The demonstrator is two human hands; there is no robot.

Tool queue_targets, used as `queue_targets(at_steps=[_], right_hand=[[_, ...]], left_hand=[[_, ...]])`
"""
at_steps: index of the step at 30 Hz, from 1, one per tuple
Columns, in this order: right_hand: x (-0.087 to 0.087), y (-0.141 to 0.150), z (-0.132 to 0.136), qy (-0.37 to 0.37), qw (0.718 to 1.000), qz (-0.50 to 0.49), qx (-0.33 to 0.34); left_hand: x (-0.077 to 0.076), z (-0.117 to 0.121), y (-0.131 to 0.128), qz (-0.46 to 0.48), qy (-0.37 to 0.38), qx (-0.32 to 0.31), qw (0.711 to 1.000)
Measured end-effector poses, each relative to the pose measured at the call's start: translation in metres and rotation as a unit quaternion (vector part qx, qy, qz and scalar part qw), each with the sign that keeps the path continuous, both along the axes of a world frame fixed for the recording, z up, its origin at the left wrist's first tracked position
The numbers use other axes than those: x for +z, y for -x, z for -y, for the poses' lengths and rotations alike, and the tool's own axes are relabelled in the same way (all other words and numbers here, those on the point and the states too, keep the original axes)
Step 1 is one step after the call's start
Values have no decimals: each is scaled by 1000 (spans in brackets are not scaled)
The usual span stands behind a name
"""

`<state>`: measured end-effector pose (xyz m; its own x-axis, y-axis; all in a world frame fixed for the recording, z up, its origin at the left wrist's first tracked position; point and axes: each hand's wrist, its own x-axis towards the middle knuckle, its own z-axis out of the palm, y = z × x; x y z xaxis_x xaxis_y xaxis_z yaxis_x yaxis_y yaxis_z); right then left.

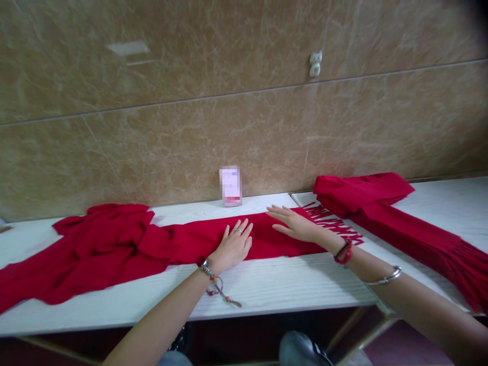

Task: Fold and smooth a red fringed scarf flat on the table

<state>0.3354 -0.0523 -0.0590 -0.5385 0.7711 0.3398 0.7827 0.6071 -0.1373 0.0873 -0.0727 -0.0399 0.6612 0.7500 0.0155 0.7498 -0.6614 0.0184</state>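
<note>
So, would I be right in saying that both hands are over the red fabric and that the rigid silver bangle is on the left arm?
Not quite: the head view shows the silver bangle on the right arm. The left hand and right hand are indeed over the red fabric.

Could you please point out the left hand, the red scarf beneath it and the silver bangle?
Left hand (232, 248): head view, back of the hand.
Red scarf (186, 241): head view, middle section.
Silver bangle (389, 278): head view, curved band.

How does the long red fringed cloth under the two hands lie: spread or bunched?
Both: the red fringed cloth is spread smooth beneath the left hand and right hand, but crumpled farther left.
</note>
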Motion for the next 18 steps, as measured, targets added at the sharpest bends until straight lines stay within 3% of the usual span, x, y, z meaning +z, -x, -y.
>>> queue_targets(at_steps=[2, 5, 10, 15, 18], right_hand=[[1, 12, 10, 46, 999, 18, 23], [-2, 19, 18, 111, 993, 48, 6], [-3, 17, 19, 119, 992, 52, -3], [-1, 17, 20, 122, 992, 44, 2], [-1, 17, 20, 119, 992, 39, 5]], left_hand=[[0, -2, 0, -12, 35, 10, 999], [-2, -1, 2, -36, 85, 44, 995], [-2, -4, 11, -45, 119, 123, 984], [2, -18, 26, -85, 91, 283, 951], [4, -21, 26, -79, 31, 297, 951]])
